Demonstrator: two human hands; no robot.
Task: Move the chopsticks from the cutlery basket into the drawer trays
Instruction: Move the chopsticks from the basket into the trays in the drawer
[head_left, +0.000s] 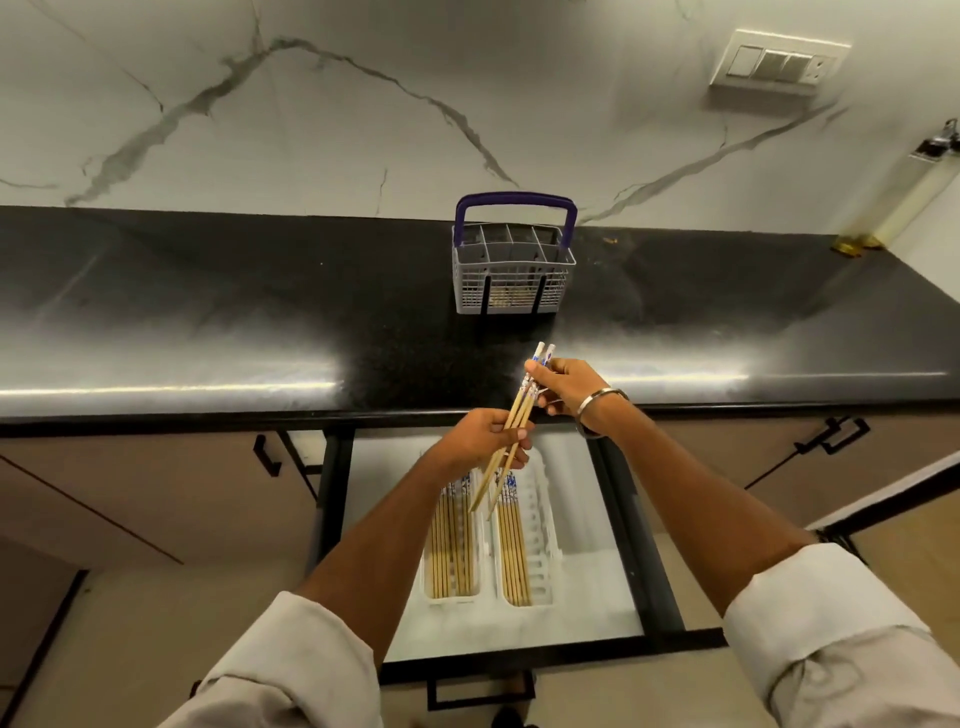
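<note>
Head view: pale, blue-patterned chopsticks (519, 415) held slanting.

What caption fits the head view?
Both hands hold two chopsticks over drawer trays, basket behind.

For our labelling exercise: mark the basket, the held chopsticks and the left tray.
basket (514, 280), head view, front wall.
held chopsticks (519, 410), head view, mid-shafts between hands.
left tray (451, 598), head view, near rim.

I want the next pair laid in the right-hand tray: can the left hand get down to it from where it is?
Probably yes: the left hand holds the chopsticks above the open drawer, nothing lies between it and the right tray.
</note>
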